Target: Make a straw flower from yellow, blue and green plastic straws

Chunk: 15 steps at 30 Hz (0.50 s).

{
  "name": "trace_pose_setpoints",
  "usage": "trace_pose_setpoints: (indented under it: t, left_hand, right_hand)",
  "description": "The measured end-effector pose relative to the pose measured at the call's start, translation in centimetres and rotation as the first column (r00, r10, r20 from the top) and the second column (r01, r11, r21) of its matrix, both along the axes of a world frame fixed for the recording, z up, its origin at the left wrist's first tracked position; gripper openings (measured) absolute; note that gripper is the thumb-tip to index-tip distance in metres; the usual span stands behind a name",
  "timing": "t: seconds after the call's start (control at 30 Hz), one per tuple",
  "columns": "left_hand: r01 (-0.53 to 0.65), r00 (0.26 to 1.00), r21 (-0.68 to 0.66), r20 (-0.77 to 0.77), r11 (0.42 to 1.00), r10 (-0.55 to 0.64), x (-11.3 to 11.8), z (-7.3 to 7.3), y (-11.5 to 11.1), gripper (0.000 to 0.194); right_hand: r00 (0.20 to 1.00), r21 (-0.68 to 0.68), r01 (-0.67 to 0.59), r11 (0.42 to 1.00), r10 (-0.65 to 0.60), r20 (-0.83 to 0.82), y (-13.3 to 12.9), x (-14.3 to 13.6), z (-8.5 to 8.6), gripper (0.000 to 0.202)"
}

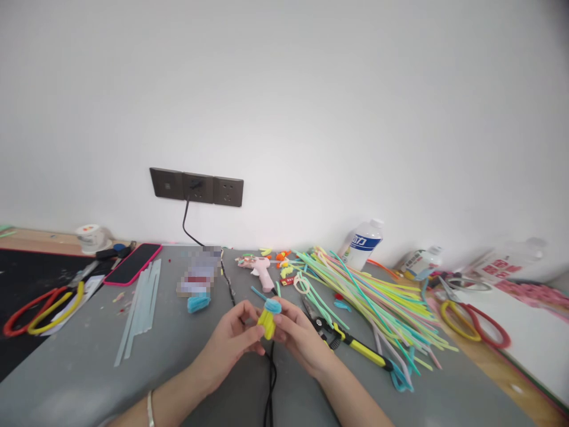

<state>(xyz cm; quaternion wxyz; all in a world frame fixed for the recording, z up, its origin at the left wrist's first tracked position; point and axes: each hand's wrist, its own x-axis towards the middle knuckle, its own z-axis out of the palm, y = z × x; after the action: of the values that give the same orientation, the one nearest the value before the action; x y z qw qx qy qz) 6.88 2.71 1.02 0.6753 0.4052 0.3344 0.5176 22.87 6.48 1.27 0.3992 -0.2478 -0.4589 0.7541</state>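
Observation:
Between my two hands, above the grey mat, is a small yellow and blue shape of fuzzy pipe cleaner point(268, 320). Its yellow part is looped, with blue on top and a blue end sticking out to the upper left. My left hand point(235, 335) pinches the yellow part from the left with thumb and fingers. On the other side, my right hand point(304, 335) grips the same shape near its blue top. A pink glue gun point(263, 271) lies beyond my fingers. Another bundle of blue pipe cleaner point(198, 303) rests to the left.
Loose pipe cleaners point(377, 296) spread over the right, near yellow-black pliers point(355, 345). Glue sticks point(143, 305), a pink-edged phone point(134, 264) and red-yellow scissors point(48, 311) lie left. Bottles point(362, 244) stand or lean by the wall. A black cable point(270, 385) runs beneath my hands.

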Motion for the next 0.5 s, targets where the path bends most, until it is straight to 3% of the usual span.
trace_pose_setpoints:
  t: [0.1,0.17,0.23,0.3,0.4,0.5]
  left_hand:
    - [-0.051,0.962,0.258,-0.248,0.965,0.117,-0.7,-0.6,0.2,0.049]
    - [-0.052,0.878,0.403,-0.418,0.914,0.234,-1.1,-0.7,0.2,0.07]
    - [-0.037,0.796,0.478,-0.517,0.878,0.315,-1.3,-0.8,0.2,0.077]
    - [-0.036,0.757,0.497,-0.553,0.867,0.348,-1.4,-0.9,0.3,0.071]
    - [-0.019,0.755,0.487,-0.566,0.873,0.332,-1.3,-1.1,0.4,0.051]
    - [0.009,0.746,0.534,-0.567,0.845,0.35,-1.4,-1.2,0.4,0.054]
  right_hand:
    - [0.998,0.055,0.021,0.998,-0.024,0.051,0.1,-0.1,-0.2,0.031]
    - [0.996,0.079,0.025,0.997,-0.032,0.082,0.1,-0.1,-0.4,0.033]
    - [0.994,0.088,0.031,0.996,-0.039,0.099,0.2,-0.1,-0.4,0.034]
    - [0.994,0.091,0.037,0.995,-0.046,0.098,0.2,0.0,-0.4,0.033]
    - [0.996,0.081,0.038,0.996,-0.044,0.079,0.0,0.0,-0.3,0.033]
    - [0.998,0.085,0.009,0.996,-0.014,0.06,-0.2,0.1,-0.2,0.033]
